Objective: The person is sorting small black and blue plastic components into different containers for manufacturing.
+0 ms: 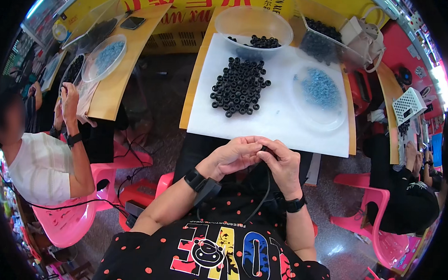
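Observation:
Just past the table's near edge, my left hand (pixel 237 155) and my right hand (pixel 284 167) meet with fingertips pinched together. Between them is a small black part (pixel 264 148), mostly covered by the fingers. On the white sheet (pixel 205 119) ahead lies a loose pile of black round parts with holes (pixel 238 86). To its right, a shallow clear round tray (pixel 328 125) holds many tiny bluish see-through pieces (pixel 320 88). Behind the pile stands a clear oval tub (pixel 254 22) with more black parts in it.
A clear box of black parts (pixel 322 37) and a pale handbag (pixel 363 38) stand at the far right. At left, a person (pixel 40 163) works at another wooden table (pixel 107 96); someone in black (pixel 399 195) sits at right. Pink chairs (pixel 374 209) and cables (pixel 78 204) are around.

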Motion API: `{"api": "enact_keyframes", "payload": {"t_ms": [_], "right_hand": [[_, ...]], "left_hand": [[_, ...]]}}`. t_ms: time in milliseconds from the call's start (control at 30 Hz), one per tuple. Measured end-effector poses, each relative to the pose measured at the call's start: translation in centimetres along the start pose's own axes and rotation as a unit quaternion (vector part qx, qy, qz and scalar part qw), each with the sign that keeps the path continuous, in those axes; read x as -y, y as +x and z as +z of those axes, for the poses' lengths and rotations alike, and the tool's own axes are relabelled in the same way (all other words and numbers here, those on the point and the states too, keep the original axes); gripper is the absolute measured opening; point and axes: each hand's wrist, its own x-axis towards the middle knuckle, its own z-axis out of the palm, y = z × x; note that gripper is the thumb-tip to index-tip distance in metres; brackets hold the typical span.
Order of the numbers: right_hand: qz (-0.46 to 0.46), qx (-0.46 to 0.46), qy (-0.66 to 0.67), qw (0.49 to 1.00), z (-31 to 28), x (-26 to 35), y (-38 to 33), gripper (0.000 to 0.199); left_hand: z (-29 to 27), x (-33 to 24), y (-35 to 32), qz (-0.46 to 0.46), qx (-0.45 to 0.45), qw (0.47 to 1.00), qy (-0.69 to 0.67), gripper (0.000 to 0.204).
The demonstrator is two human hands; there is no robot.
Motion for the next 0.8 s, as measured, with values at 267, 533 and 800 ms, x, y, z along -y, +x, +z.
{"api": "enact_keyframes", "payload": {"t_ms": [267, 533, 800], "right_hand": [[0.055, -0.022, 0.109, 0.992, -0.5, -1.7, 1.0, 0.033], [0.016, -0.055, 0.074, 0.996, -2.4, -3.3, 3.2, 0.049], [0.022, -0.124, 0.019, 0.992, -2.3, -5.1, 3.6, 0.021]], "left_hand": [[0.7, -0.6, 1.7, 0.013, -0.033, 0.999, 0.0, 0.031], [1.7, -3.1, 4.5, 0.063, -0.11, 0.992, 0.024, 0.018], [2.0, -2.8, 5.6, 0.317, -0.169, 0.704, 0.613, 0.013]]}}
